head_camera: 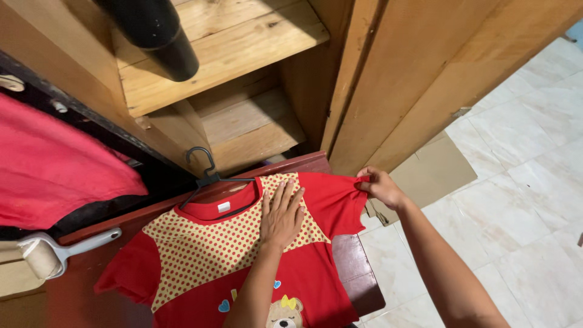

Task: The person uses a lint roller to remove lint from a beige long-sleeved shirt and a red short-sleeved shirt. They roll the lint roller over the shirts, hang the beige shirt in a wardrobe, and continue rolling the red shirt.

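A red shirt (322, 267) with a yellow dotted chest panel and a bear print lies flat on a dark red table (358, 273). A black hanger (206, 176) sits in its neck, hook pointing away. My left hand (281, 214) rests flat, fingers spread, on the dotted panel near the collar. My right hand (378, 185) pinches the end of the shirt's right sleeve at the table's far corner, pulling it outward.
A lint roller (51, 252) with a grey handle lies at the left table edge. Pink cloth (54, 164) hangs at left. Wooden shelves (231, 54) with a black cylinder (158, 33) stand behind. Cardboard (428, 173) lies on the white tiled floor (522, 182).
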